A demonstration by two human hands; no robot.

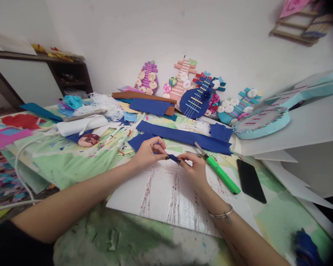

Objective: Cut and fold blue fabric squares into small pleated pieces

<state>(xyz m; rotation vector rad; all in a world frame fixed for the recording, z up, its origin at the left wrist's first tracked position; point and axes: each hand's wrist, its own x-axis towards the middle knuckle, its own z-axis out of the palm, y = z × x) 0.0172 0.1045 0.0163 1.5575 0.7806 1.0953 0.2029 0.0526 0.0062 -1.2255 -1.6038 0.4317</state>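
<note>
A small dark blue piece (173, 157), which looks like fabric or paper, is pinched between my two hands above a white board (161, 188). My left hand (151, 152) grips its left end with thumb and fingertips. On the opposite end, the fingers of my right hand (193, 168) are closed. A long blue strip (183, 136) and another blue piece (140, 142) lie just beyond my hands. Right of my right hand rests a green utility knife (222, 174), its blade out, with scissors (201, 155) partly under it.
A black phone (251, 181) lies at right. Decorated lute-shaped crafts (194, 103) lean on the back wall, and a larger pale-blue one (262, 122) stands at right. White yarn (102, 107), a white corded tool (81, 125) and coloured scraps fill the left side.
</note>
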